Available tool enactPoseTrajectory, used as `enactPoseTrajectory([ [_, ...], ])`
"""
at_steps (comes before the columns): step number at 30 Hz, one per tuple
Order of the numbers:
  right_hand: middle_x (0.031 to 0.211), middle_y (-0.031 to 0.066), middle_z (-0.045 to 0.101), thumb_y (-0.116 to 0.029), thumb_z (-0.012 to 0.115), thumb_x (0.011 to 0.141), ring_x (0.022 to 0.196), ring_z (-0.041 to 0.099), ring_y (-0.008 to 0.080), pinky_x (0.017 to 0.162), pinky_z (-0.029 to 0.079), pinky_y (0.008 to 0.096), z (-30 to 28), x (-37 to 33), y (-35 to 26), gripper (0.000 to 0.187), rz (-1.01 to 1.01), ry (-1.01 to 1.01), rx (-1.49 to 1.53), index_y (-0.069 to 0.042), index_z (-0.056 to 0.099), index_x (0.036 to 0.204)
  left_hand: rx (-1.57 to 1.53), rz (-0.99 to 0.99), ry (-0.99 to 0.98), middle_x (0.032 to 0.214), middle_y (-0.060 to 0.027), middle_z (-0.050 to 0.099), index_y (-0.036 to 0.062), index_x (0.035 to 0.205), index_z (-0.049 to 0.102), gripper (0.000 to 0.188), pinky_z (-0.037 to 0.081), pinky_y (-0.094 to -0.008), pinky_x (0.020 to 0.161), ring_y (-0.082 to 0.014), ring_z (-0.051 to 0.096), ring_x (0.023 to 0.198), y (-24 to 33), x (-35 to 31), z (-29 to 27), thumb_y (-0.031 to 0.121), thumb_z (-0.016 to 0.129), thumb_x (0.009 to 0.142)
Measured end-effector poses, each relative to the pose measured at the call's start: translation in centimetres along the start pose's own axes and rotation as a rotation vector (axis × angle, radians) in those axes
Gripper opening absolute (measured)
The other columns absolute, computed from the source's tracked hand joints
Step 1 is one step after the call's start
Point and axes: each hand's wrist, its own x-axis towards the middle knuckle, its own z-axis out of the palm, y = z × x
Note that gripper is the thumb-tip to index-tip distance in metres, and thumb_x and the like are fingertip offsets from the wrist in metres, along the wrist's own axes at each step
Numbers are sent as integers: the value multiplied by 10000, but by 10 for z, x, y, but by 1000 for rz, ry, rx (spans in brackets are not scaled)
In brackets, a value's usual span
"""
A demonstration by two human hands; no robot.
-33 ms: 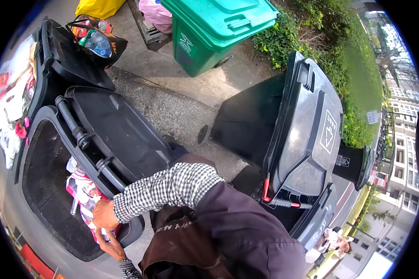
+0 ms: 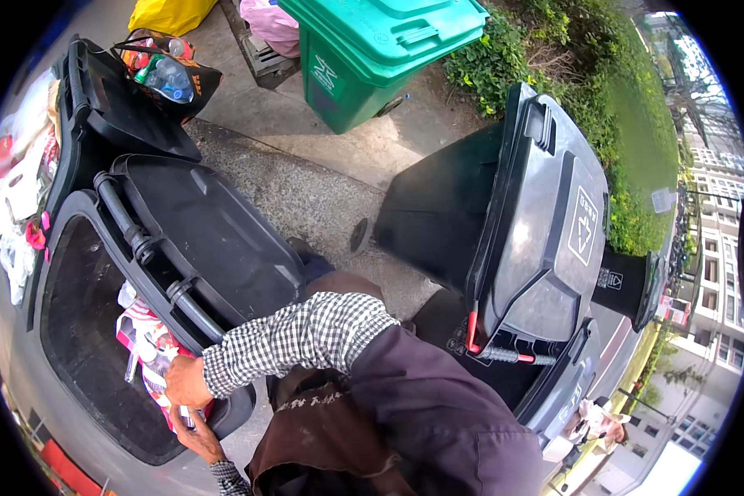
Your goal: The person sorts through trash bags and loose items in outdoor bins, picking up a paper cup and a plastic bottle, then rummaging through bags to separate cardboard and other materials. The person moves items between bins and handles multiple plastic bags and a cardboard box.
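Far left, mixed waste (image 2: 23, 186) lies heaped beside an open dark bin (image 2: 78, 331). Inside that bin, along its right side, I note a red-and-white bundle (image 2: 147, 332). My right hand (image 2: 187, 382) curls over its lower part; my left hand (image 2: 197, 436), fingers bent, is just below. Fingertips are partly hidden; whether either grips, I cannot tell. Rightward stand a green bin (image 2: 335, 95) and a grey-lidded bin (image 2: 541, 240).

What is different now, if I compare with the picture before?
Only the view shifted slightly; the green bin appears a little further left. Nothing is visibly taken hold of or let go. The right hand and left hand stay at the red-and-white packaging inside the open bin.
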Motion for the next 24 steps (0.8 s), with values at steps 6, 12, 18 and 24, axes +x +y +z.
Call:
enactPoseTrajectory([
  [6, 875, 98, 749, -305, 755, 738, 925, 692, 237, 686, 514, 434, -3, -10, -11, 239, 81, 111, -60, -89, 775, 839, -59, 103, -36, 1253, -167, 642, -67, 1331, 563, 397, 466, -358, 986, -247, 594, 1165, 0, 18, -8, 180, 616, 1025],
  [12, 820, 103, 740, -263, 757, 718, 869, 712, 248, 687, 516, 434, -5, -12, 3, 196, 113, 337, -94, -81, 761, 791, -146, 105, -28, 1187, -115, 632, -32, 1340, 576, 377, 492, -302, 837, -173, 583, 1011, 2, 33, -1, 188, 619, 1036],
  [18, 697, 127, 705, -240, 759, 620, 689, 706, 284, 602, 507, 426, -17, -17, 16, 180, 161, 492, -115, -76, 741, 695, -163, 158, -12, 1168, -138, 645, -40, 1323, 595, 357, 492, -318, 858, -186, 587, 1008, 19, 46, 6, 162, 613, 1030],
  [24, 608, 114, 641, -315, 710, 607, 630, 664, 268, 580, 487, 417, 2, -11, 42, 225, 98, 695, -194, -90, 703, 616, -84, 189, 10, 1233, -242, 650, -70, 1312, 591, 397, 475, -430, 1004, -338, 627, 1128, 21, 54, 17, 211, 590, 1032],
])
